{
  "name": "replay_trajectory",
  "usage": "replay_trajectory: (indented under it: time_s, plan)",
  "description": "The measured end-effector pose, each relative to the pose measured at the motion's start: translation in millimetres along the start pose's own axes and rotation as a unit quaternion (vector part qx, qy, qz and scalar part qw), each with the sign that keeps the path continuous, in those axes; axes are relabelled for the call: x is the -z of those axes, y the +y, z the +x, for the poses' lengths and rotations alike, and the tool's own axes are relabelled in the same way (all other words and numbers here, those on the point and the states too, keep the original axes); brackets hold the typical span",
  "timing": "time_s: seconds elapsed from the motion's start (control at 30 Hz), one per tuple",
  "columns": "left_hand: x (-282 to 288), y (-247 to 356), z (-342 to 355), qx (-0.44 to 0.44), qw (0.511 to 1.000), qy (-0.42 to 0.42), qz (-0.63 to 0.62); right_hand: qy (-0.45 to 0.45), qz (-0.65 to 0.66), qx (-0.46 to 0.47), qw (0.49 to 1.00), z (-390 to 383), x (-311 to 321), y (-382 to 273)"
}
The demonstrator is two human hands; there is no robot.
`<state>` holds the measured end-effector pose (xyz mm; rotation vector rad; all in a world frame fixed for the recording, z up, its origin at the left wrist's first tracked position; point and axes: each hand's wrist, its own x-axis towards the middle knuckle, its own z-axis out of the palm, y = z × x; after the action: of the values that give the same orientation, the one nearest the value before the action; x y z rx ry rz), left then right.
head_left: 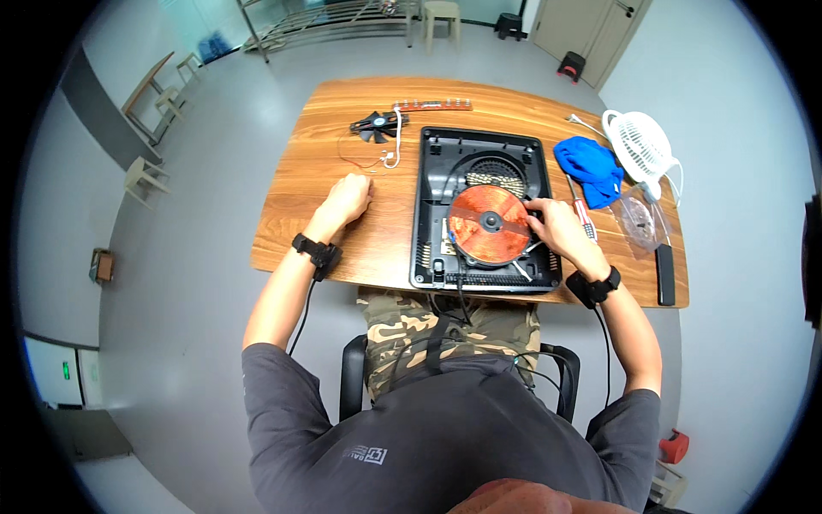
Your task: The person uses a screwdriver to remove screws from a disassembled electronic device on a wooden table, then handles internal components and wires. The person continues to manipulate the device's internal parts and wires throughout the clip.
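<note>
An opened black induction cooker housing [432,163] lies on the wooden table in front of me. A round copper induction coil [473,224] with dark crossing bars sits in its lower half. My right hand [558,226] pinches the coil's right edge between thumb and fingers. To the left of the housing, my left hand [349,198] rests on the tabletop with curled fingers; whatever may be inside them is hidden. Just beyond that hand are a black cooling fan [377,126] with thin red wires and a white cable [398,137].
A strip with screws [432,105] lies at the table's far edge. On the right are a blue cloth [591,169], a screwdriver [582,210], a white fan [640,146], a clear plastic bag [640,221] and a black bar-shaped object [665,274]. Cables hang from both wristbands.
</note>
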<state>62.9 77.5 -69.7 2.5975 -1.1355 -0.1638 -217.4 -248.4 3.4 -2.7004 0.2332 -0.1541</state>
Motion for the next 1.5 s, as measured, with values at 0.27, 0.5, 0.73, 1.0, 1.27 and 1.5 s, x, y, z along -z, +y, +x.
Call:
replay_trajectory:
  time_s: [0.27,0.5,0.73,1.0,1.27,1.5]
  plan:
    - [25,26,-2,-0.042,0.995,0.038,-0.078,0.105,-0.030,0.009,0.994,1,14,25]
    - [48,56,-13,-0.111,0.979,0.035,-0.170,0.047,-0.166,-0.144,0.974,-26,49,94]
    - [45,91,-22,-0.151,0.941,-0.021,-0.301,-0.020,-0.205,-0.178,0.962,-68,30,116]
    - [46,134,-21,-0.169,0.922,-0.082,-0.340,0.010,-0.160,-0.172,0.972,-79,-6,141]
    - [27,144,-13,-0.142,0.912,-0.111,-0.368,0.079,-0.088,-0.137,0.983,-78,-2,154]
    - [26,152,-11,-0.123,0.918,-0.089,-0.367,0.114,0.022,-0.217,0.969,-67,33,134]
